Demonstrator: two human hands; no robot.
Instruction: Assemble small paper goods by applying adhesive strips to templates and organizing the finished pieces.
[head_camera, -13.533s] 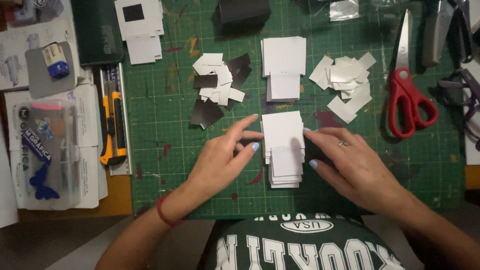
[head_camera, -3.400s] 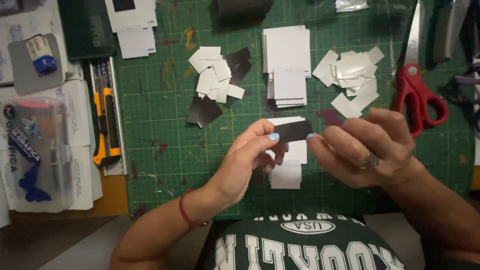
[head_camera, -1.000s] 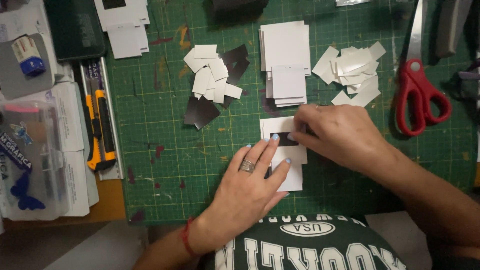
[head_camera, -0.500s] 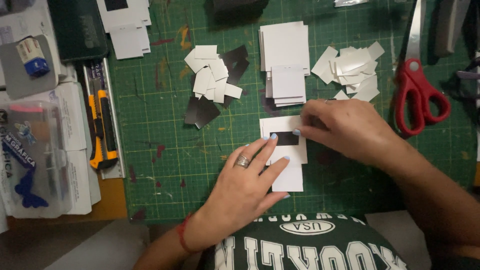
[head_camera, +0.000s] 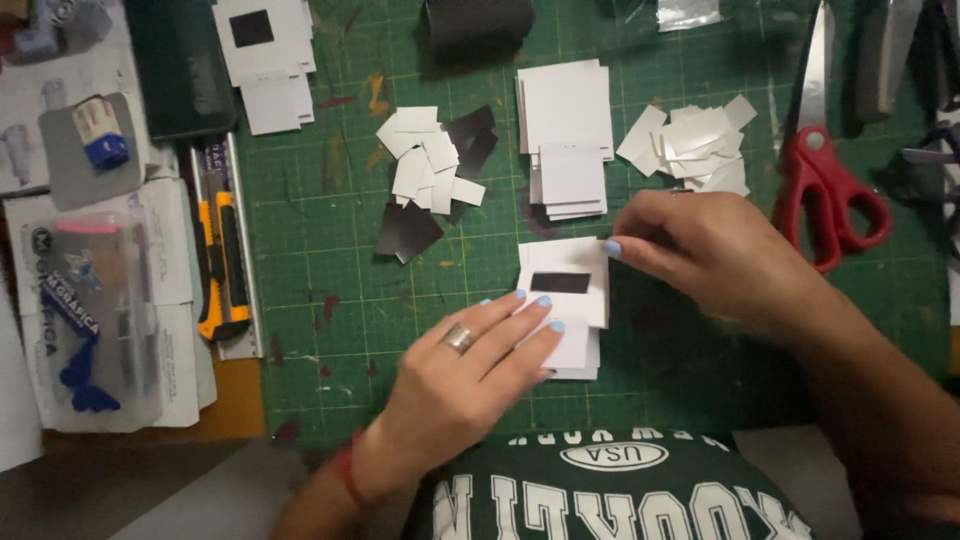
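A small stack of white paper squares (head_camera: 575, 310) lies on the green cutting mat (head_camera: 330, 240); the top square carries a black rectangular strip (head_camera: 560, 283). My left hand (head_camera: 470, 375) lies flat with its fingertips pressing the stack's lower left edge. My right hand (head_camera: 715, 255) hovers at the stack's upper right corner, fingers pinched together; whether it holds a scrap I cannot tell. Farther up the mat sits a second stack of white squares (head_camera: 567, 135).
Loose white and black scraps (head_camera: 430, 175) lie left of the far stack, more white scraps (head_camera: 695, 145) right of it. Red-handled scissors (head_camera: 830, 170) lie at the right. A yellow utility knife (head_camera: 222, 265), a clear plastic case (head_camera: 90, 320) and papers sit left of the mat.
My right hand has lifted off the black strip and drawn back to the right. The left hand has shifted slightly right along the stack's lower edge.
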